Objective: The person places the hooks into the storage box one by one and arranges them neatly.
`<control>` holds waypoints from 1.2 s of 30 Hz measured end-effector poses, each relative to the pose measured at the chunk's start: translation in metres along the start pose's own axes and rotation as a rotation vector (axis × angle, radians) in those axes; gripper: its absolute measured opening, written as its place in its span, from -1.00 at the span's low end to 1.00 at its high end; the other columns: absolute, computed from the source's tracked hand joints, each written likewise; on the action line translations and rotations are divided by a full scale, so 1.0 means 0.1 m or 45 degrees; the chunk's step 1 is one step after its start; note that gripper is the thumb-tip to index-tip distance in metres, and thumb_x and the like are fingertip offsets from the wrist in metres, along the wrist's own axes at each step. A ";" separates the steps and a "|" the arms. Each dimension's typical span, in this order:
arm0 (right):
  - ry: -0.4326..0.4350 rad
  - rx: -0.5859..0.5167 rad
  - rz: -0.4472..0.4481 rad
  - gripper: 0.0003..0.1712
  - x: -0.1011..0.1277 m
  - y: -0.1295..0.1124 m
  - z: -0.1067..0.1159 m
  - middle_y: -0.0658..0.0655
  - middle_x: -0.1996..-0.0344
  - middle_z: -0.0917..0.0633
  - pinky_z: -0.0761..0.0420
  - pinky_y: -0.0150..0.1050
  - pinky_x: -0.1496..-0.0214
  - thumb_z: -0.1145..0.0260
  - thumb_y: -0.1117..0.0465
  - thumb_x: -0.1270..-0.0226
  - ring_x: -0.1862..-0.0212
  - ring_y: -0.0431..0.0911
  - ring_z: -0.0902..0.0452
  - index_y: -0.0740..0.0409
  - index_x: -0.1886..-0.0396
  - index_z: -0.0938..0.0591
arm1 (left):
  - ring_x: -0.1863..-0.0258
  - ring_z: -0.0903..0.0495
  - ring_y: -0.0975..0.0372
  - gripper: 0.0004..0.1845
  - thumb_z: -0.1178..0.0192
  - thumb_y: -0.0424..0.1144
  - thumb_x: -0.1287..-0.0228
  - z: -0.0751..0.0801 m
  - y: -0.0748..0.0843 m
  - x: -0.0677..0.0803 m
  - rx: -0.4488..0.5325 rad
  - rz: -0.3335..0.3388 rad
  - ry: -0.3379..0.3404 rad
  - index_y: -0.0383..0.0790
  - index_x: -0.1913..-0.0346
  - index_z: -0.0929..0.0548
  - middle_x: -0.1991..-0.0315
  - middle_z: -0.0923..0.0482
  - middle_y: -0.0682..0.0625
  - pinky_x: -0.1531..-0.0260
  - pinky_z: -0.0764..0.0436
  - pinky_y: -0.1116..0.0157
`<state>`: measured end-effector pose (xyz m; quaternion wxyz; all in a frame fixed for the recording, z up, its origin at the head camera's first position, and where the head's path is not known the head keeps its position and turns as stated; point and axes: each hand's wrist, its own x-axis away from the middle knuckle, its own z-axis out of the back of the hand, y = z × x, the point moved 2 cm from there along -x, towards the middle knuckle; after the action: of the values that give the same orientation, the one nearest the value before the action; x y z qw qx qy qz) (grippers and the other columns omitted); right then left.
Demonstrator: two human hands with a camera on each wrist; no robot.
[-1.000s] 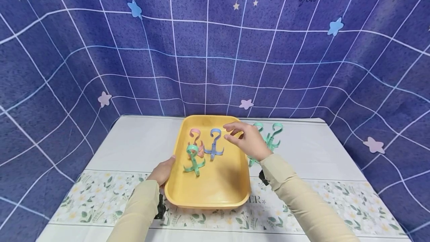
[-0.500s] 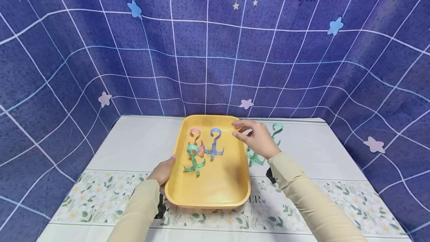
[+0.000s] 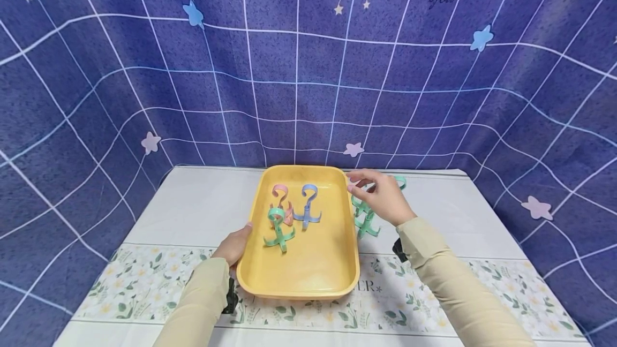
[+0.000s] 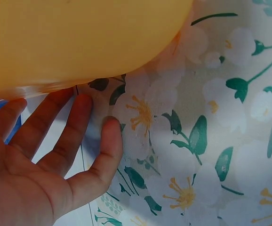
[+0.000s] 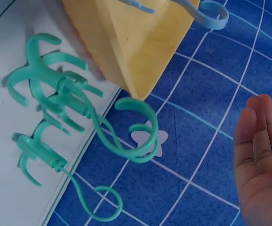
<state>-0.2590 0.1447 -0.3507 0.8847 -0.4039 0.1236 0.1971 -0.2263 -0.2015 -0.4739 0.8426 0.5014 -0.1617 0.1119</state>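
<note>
My left hand [image 3: 233, 245] rests at the left side of a yellow tray [image 3: 313, 277], thumb at the rim. In the left wrist view its loosely extended fingers [image 4: 63, 150] lie beneath the tray's edge, some touching it. My right hand [image 3: 383, 200] hovers just beyond the tray's right rim with bent fingers and nothing between them. Below and around it are several green hanger hooks [image 3: 368, 225], partly hidden by the hand. The right wrist view shows these green hooks [image 5: 44, 75] lying close together. Inside the tray are a blue hook [image 3: 307, 216], a green hook [image 3: 279, 237] and pink hook pieces [image 3: 279, 191].
A white tablecloth [image 3: 193, 202] with a floral band [image 3: 154, 277] covers the table. Behind and at both sides hangs a dark blue curtain [image 3: 270, 95] with white grid lines and stars.
My right hand has moved rightward from above the tray to over the green hooks, its fingers still bent and holding nothing. The left hand, the tray and its hooks stay in place.
</note>
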 end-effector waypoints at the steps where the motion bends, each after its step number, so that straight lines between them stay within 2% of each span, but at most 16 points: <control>1: 0.004 0.000 -0.004 -0.66 0.00 0.01 0.01 0.18 0.04 -0.76 -0.67 -0.12 0.09 -0.43 0.22 -0.40 0.07 0.01 -0.67 0.15 -0.13 -0.72 | 0.60 -0.67 0.12 -0.24 0.41 0.22 -0.64 0.00 0.00 0.00 0.004 0.001 -0.002 -0.39 -0.38 -0.41 0.44 -0.63 -0.18 0.60 -0.66 0.23; 10: 0.033 0.016 -0.032 -0.66 0.05 0.12 0.11 0.16 0.09 -0.76 -0.67 -0.07 0.08 -0.43 0.21 -0.40 0.09 0.01 -0.68 0.16 -0.13 -0.71 | 0.56 -0.67 0.11 -0.22 0.41 0.26 -0.63 0.00 -0.04 -0.03 0.019 0.009 -0.004 -0.37 -0.40 -0.40 0.41 -0.63 -0.17 0.56 -0.67 0.22; 17: 0.043 0.050 -0.044 -0.64 0.08 0.23 0.17 0.18 0.04 -0.76 -0.67 -0.05 0.06 -0.43 0.19 -0.39 0.05 0.03 -0.68 0.16 -0.13 -0.71 | 0.57 -0.66 0.12 -0.20 0.40 0.27 -0.62 -0.01 -0.05 -0.03 0.012 0.009 -0.005 -0.36 -0.43 -0.38 0.42 -0.62 -0.16 0.57 -0.67 0.22; 23: 0.060 0.077 -0.043 -0.65 0.12 0.30 0.19 0.21 0.07 -0.76 -0.68 -0.03 0.08 -0.45 0.24 -0.37 0.06 0.06 -0.68 0.19 -0.11 -0.71 | 0.56 -0.68 0.10 -0.19 0.40 0.28 -0.61 -0.02 -0.04 0.01 0.022 -0.014 -0.011 -0.41 -0.36 -0.41 0.41 -0.62 -0.19 0.56 -0.68 0.20; 36: 0.028 0.187 -0.042 -0.66 0.19 0.47 0.22 0.27 0.05 -0.75 -0.67 -0.01 0.10 -0.44 0.26 -0.36 0.11 0.08 -0.69 0.28 -0.08 -0.70 | 0.55 -0.68 0.11 -0.22 0.40 0.25 -0.63 -0.01 -0.03 0.05 0.004 -0.017 0.004 -0.37 -0.40 -0.40 0.39 -0.64 -0.19 0.57 -0.67 0.22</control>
<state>-0.2613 0.1946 -0.3749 0.9136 -0.3422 0.1408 0.1686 -0.2204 -0.2015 -0.4746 0.8427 0.5037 -0.1567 0.1072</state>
